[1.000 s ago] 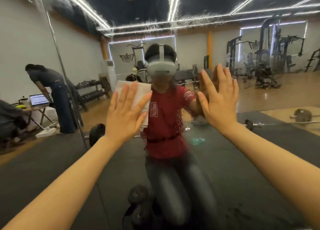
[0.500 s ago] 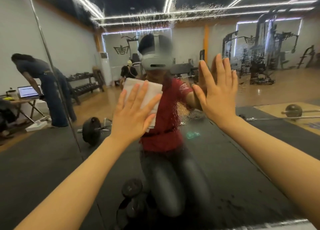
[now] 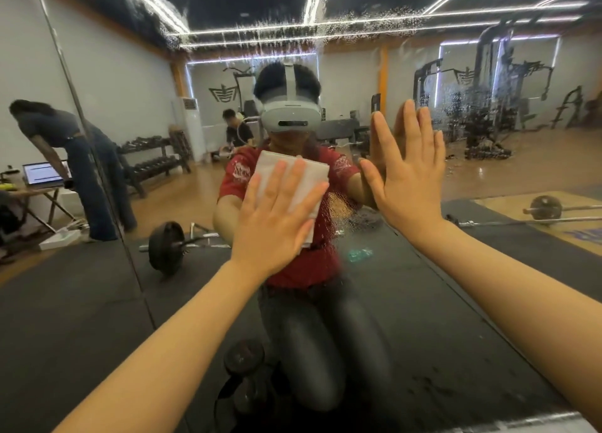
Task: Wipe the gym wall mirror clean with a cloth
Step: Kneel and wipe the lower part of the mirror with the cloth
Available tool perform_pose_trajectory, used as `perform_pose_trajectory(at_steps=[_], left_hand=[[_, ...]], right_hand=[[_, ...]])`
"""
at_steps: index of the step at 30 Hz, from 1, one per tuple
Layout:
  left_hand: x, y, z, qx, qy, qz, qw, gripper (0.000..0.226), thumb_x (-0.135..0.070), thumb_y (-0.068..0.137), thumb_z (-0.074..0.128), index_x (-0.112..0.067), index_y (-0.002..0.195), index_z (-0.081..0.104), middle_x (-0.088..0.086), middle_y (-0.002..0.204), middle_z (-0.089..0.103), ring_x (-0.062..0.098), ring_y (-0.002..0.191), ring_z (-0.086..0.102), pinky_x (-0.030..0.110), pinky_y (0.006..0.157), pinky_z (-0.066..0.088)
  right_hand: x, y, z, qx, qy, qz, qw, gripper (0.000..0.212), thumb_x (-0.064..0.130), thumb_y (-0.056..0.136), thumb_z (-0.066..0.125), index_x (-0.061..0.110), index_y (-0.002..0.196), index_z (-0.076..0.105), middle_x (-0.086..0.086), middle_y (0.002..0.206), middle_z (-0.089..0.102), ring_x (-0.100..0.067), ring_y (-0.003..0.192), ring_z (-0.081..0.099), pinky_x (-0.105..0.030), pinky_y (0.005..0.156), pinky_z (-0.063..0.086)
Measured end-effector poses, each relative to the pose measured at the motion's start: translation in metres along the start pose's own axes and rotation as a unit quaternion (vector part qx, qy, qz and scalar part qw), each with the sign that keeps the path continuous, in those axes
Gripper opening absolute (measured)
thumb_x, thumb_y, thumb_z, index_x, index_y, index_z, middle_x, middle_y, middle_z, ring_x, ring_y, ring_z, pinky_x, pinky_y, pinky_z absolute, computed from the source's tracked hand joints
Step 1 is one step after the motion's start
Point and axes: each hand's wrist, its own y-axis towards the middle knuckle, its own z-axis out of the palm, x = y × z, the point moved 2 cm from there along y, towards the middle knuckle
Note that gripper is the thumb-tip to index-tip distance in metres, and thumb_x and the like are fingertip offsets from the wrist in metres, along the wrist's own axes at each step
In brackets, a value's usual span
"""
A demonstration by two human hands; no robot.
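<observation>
The gym wall mirror [image 3: 488, 178] fills the view, speckled with droplets along its top and on its right half. My left hand [image 3: 277, 220] lies flat with fingers spread, pressing a folded white cloth [image 3: 293, 178] against the glass at chest height. My right hand [image 3: 410, 175] is flat on the mirror beside it, fingers straight and pointing up, palm on the glass, holding nothing. Both arms are stretched forward. The cloth's lower part is hidden behind my left hand.
A vertical seam [image 3: 97, 158] splits the mirror panels on the left. Reflected in the glass are a barbell [image 3: 169, 246], dumbbell racks, weight machines [image 3: 482, 106], other people and a laptop table [image 3: 42, 178]. Dumbbells [image 3: 244, 354] sit low near the mirror's bottom edge.
My left hand has slid the cloth rightward across the glass toward my right hand. The right hand has stayed flat on the mirror.
</observation>
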Motion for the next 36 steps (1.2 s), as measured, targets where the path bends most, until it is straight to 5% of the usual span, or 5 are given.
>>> perform_pose_trajectory(at_steps=[10,18,28,33,36], left_hand=[[0.056,0.047,-0.025,-0.008,0.008,-0.061,0.998,0.058,-0.046,0.104,0.026,-0.03,0.159,0.015,0.013,0.165,0.004,0.034,0.152,0.006,0.054,0.121,0.005],[0.028,0.004,-0.006,0.0,0.035,0.211,0.977,0.062,-0.043,0.099,0.041,-0.031,0.157,0.022,0.009,0.164,0.016,0.03,0.151,0.016,0.047,0.122,0.005],[0.056,0.121,-0.037,-0.046,0.031,-0.002,0.998,0.058,-0.044,0.103,0.025,-0.027,0.158,0.019,0.014,0.165,0.008,0.033,0.152,0.005,0.05,0.122,0.001],[0.047,0.09,-0.027,-0.008,0.044,0.174,0.984,0.059,-0.044,0.1,0.033,-0.029,0.156,0.026,0.013,0.164,0.018,0.034,0.151,0.015,0.052,0.121,0.011],[0.065,0.103,-0.033,-0.011,0.04,0.131,0.99,0.06,-0.045,0.101,0.031,-0.028,0.158,0.021,0.014,0.165,0.012,0.034,0.152,0.011,0.053,0.121,0.009]], right_hand=[[0.001,-0.001,0.002,-0.011,0.001,-0.004,1.0,0.059,0.05,0.103,0.036,0.024,0.155,0.031,-0.018,0.163,0.018,-0.035,0.151,0.011,-0.055,0.12,0.012],[-0.001,0.0,-0.002,-0.01,0.007,-0.011,1.0,0.059,0.05,0.102,0.035,0.023,0.154,0.034,-0.017,0.162,0.021,-0.036,0.15,0.015,-0.057,0.117,0.017],[-0.027,0.022,-0.017,-0.035,0.003,0.004,0.999,0.058,0.046,0.1,0.036,0.025,0.154,0.034,-0.018,0.162,0.018,-0.033,0.15,0.013,-0.055,0.117,0.013],[-0.044,0.043,-0.019,-0.034,0.02,0.05,0.998,0.06,0.051,0.1,0.034,0.028,0.155,0.03,-0.015,0.164,0.014,-0.032,0.151,0.008,-0.059,0.118,0.012],[-0.052,0.045,-0.021,-0.02,0.025,0.06,0.998,0.064,0.058,0.098,0.029,0.03,0.156,0.027,-0.014,0.164,0.013,-0.032,0.152,0.007,-0.056,0.119,0.007]])
